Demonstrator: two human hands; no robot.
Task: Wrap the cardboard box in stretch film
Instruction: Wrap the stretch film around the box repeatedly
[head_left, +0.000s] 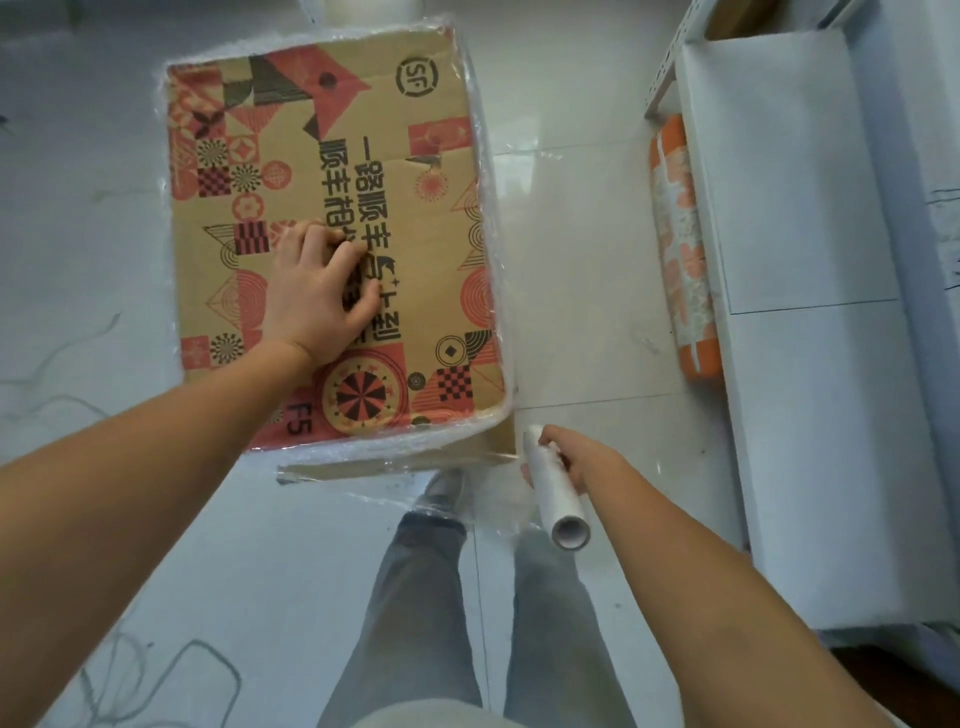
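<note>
A brown cardboard box with red and black patterns and printed characters stands on the floor in front of me. Clear stretch film is bunched around its side edges, and its top face is bare. My left hand presses flat on the top of the box, fingers spread. My right hand grips a white stretch film roll just off the box's near right corner. A thin sheet of film runs from the roll toward that corner and over my legs.
A white shelf unit stands along the right. An orange floral roll lies on the floor beside it. My legs and one shoe are below the box. Pale tiled floor surrounds the box.
</note>
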